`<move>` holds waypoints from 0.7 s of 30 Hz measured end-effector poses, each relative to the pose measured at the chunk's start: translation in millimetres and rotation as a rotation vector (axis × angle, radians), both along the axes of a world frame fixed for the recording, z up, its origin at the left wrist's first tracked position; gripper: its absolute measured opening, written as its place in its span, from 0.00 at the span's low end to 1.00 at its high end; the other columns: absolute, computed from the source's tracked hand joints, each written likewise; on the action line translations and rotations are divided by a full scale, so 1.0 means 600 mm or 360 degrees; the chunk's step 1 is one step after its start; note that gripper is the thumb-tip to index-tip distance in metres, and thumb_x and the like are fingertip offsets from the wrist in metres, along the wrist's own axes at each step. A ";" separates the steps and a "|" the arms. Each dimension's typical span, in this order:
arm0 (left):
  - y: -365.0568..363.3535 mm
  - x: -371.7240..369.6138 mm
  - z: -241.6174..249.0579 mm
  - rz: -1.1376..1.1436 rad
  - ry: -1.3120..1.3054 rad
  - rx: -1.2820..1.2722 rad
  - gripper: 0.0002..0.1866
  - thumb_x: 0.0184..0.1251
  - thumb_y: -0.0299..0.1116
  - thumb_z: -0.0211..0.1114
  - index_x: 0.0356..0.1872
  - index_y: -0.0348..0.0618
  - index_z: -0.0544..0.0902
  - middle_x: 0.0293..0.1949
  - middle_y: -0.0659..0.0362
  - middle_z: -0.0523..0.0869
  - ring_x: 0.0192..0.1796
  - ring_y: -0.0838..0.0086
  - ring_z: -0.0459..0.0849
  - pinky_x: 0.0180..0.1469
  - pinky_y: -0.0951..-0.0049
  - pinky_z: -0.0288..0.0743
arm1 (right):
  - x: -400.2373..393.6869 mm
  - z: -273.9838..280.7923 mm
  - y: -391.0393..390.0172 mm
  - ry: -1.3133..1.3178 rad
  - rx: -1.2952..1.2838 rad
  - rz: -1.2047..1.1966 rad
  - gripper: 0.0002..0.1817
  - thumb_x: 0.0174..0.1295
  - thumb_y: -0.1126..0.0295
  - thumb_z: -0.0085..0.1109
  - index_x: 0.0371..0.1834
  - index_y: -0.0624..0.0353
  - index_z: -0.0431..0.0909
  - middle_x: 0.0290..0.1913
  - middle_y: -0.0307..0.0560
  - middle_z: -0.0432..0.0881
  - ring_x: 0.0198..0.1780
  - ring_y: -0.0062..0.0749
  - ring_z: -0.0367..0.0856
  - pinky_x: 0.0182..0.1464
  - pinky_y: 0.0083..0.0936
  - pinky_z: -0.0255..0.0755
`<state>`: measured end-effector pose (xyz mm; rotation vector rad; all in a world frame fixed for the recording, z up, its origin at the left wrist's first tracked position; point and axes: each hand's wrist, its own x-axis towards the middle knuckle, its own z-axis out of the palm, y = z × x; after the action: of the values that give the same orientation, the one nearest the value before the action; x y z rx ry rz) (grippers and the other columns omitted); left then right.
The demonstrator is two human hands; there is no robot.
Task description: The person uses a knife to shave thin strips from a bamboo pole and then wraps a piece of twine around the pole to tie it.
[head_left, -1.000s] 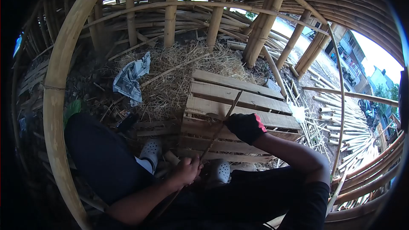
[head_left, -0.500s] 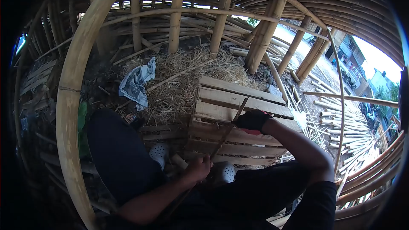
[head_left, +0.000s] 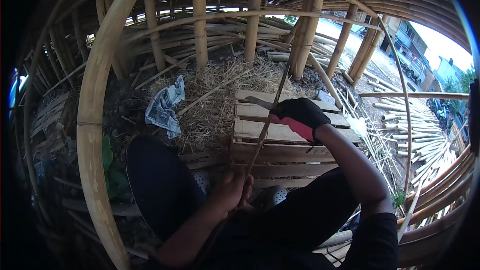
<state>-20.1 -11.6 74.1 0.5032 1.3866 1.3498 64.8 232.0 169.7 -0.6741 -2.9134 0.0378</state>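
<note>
My bare left hand (head_left: 232, 190) is closed around a long thin bamboo strip (head_left: 262, 137), which slants up and away over a wooden crate (head_left: 285, 152). In a black and pink glove, my right hand (head_left: 302, 117) is wrapped round a knife (head_left: 258, 102). Its handle is hidden in the glove; the blade sticks out to the left and crosses the strip, apparently against it. The strip's near end is lost in the dark by my lap.
A bent bamboo pole (head_left: 90, 125) rises close on my left. Crumpled newspaper (head_left: 166, 107) lies beside straw (head_left: 210, 105). Bamboo posts (head_left: 200, 25) stand behind, and cut bamboo poles (head_left: 405, 135) are piled at right. White perforated shoes (head_left: 276, 196) show below.
My right hand has risen and tilted, so the knife blade now shows. The strip stands steeper and its far end reaches higher. My left hand stays closed on it, slightly closer to me.
</note>
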 end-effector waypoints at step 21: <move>0.017 0.036 -0.083 0.0149 0.0256 -0.0066 0.25 0.78 0.56 0.46 0.30 0.45 0.74 0.09 0.68 0.61 0.08 0.84 0.58 0.12 0.80 0.50 | 0.020 -0.053 -0.011 -0.0170 -0.0987 -0.0499 0.31 0.69 0.41 0.42 0.42 0.57 0.85 0.40 0.55 0.86 0.42 0.51 0.86 0.47 0.40 0.78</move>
<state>1.8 -1.3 24.6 0.5345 1.5835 1.3768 76.6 225.6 138.2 -1.2425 -2.8416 0.9179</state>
